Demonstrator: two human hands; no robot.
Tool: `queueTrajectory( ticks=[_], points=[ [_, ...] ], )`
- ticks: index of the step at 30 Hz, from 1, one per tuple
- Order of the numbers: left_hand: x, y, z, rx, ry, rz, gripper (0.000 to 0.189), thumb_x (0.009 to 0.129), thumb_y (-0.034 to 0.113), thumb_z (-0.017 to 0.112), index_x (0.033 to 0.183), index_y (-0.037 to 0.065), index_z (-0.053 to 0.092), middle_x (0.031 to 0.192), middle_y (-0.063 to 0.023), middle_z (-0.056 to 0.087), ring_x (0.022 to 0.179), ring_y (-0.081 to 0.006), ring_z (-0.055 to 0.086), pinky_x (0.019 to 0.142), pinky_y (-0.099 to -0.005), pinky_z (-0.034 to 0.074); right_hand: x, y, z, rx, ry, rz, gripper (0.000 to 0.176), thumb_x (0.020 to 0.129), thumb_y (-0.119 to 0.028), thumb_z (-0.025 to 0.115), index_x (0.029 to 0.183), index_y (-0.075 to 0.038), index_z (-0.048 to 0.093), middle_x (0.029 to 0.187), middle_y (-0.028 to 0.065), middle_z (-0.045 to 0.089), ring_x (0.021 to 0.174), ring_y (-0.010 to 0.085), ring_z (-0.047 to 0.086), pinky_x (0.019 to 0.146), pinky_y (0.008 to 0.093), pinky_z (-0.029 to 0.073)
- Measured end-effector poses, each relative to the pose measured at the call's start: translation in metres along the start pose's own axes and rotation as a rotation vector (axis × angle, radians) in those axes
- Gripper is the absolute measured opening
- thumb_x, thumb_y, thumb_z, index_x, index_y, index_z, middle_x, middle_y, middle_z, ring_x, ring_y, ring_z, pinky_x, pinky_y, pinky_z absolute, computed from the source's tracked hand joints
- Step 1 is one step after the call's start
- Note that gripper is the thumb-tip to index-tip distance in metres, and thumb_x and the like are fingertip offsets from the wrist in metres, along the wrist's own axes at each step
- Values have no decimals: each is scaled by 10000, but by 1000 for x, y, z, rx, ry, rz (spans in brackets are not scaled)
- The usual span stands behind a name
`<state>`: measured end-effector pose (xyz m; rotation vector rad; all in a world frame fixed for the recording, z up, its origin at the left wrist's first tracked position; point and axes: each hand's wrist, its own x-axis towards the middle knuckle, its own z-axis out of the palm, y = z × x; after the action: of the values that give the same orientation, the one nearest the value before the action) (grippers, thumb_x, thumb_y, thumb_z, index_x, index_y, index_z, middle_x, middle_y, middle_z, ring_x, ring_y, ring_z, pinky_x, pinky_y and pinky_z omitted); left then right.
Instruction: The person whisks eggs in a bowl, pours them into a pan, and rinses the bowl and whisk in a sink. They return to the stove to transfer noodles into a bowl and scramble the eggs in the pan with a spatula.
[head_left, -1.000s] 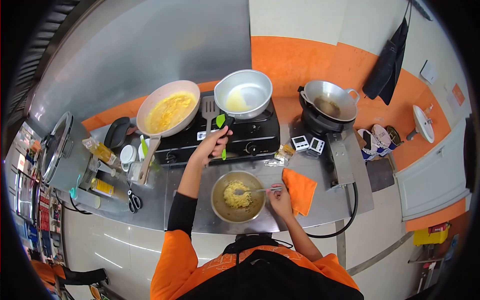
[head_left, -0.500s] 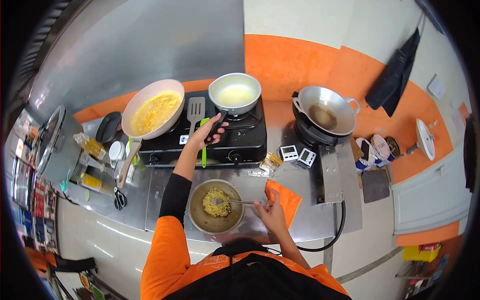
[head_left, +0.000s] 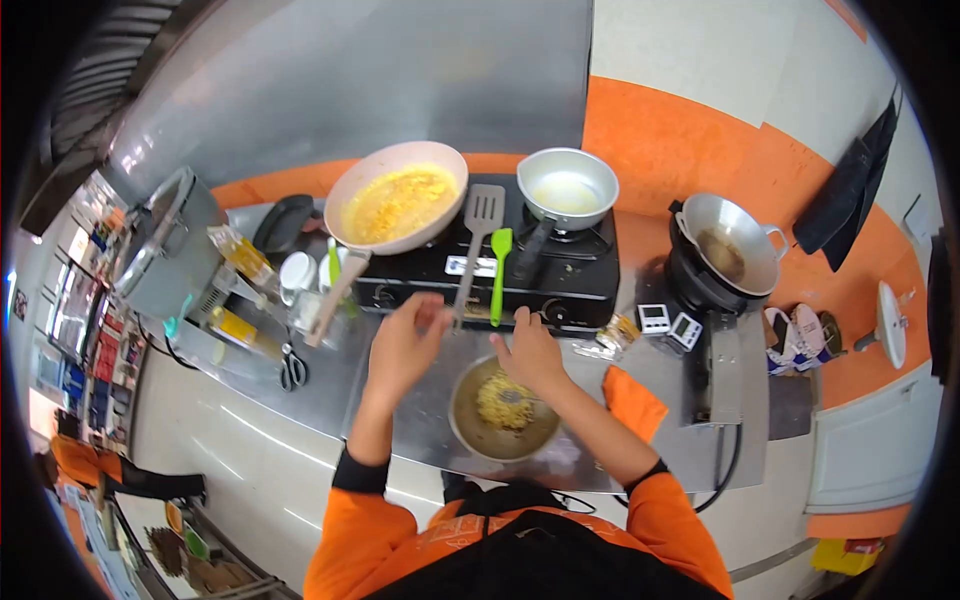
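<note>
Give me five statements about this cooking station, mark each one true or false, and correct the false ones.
1. A bowl holding yellow noodles sits on the metal counter. True.
2. The right hand is wrapped around the saucepan's black handle. False: the hand is nearer the bowl, its thumb and forefinger apart, and nothing grips the handle.
3. The slotted spatula lies between the wide pan and the saucepan. True.
4. The orange cloth hangs over the saucepan's rim. False: it lies on the counter, to the right of the bowl.
5. The scissors lie to the left of the bowl. True.
</note>
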<state>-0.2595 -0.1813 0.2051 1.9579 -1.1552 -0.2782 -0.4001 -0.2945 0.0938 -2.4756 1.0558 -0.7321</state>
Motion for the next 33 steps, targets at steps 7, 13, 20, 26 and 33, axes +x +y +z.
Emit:
queueTrajectory(
  ticks=[7,13,20,26,33],
  points=[
    [-28,-54,-110,-63,167,-38,238,781,141,651,984,32,590,761,-32,534,723,-118,525,616,-252,450,76,-17,92,-244,-178,469,519,867,-117,425,1339,-83,213,900,210,549,719,319,630,605,378,522],
    [26,-192,-130,-464,23,-223,458,900,399,453,1190,44,460,1058,-87,524,958,-161,499,809,-290,408,53,-72,58,-393,115,465,449,821,-82,447,1245,42,363,933,208,544,672,318,620,572,391,503],
    [52,-201,-116,-1340,-635,-519,518,930,447,335,1286,72,354,1024,-69,540,744,-156,544,590,-264,454,41,-188,-23,-331,400,388,226,840,-152,513,1009,-25,591,789,138,557,635,321,578,542,394,463],
    [57,-205,-97,-1713,-723,-631,411,911,341,469,1237,102,395,682,48,342,476,-58,332,387,-203,308,206,-159,11,-830,185,37,84,718,-86,580,768,-62,643,773,102,573,801,257,569,660,338,465],
    [60,-206,-106,-1636,-770,-656,415,918,397,440,1229,130,380,706,38,359,435,-49,320,382,-204,311,338,-106,78,-1063,36,-116,163,750,-107,532,872,-132,637,794,56,576,848,211,542,687,326,445]
  ],
)
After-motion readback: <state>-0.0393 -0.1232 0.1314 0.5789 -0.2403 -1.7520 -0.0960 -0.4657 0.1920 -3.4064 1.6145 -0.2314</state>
